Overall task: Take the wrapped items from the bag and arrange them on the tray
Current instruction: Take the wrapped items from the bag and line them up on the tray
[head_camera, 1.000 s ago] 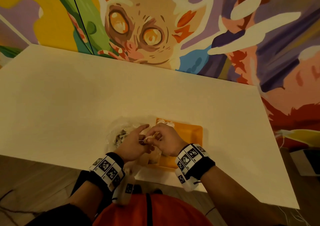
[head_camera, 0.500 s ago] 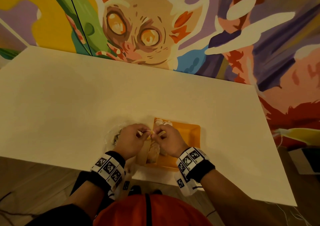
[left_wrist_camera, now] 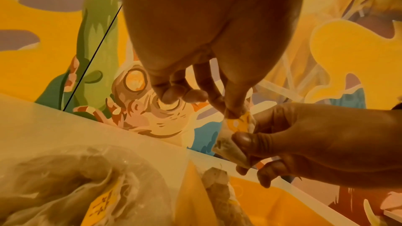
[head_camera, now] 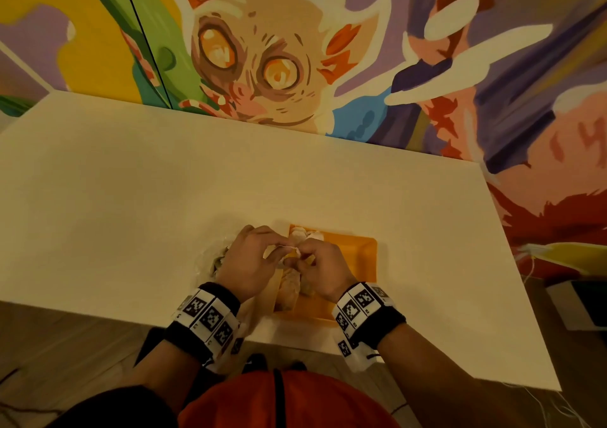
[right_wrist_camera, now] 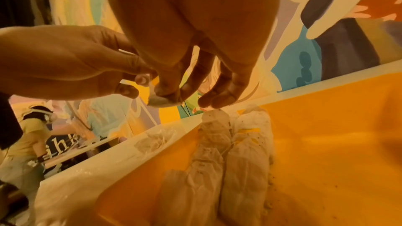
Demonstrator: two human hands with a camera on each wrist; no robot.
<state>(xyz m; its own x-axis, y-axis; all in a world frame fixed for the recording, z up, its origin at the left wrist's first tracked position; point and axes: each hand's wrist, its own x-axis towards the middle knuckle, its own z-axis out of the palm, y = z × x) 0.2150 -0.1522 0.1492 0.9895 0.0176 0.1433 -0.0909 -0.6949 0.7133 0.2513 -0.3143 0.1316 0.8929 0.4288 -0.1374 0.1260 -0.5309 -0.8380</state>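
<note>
Right wrist: wrapped items (right_wrist_camera: 228,157) in tray (right_wrist_camera: 339,126)

White "ihi" on dark sign (right_wrist_camera: 65,142)

I see an orange tray (head_camera: 364,256) on a cream-white table (head_camera: 131,197). The wrapped items (right_wrist_camera: 245,157) on it are off-white, some with a yellow strip. The bag (left_wrist_camera: 71,183) is clear and milky, with a yellow label printed in dark marks. Both wristbands (head_camera: 368,309) are black, carrying white tags with black square codes. The mural (head_camera: 262,66) shows a tan, orange-eyed creature on purple, yellow and green.
</note>
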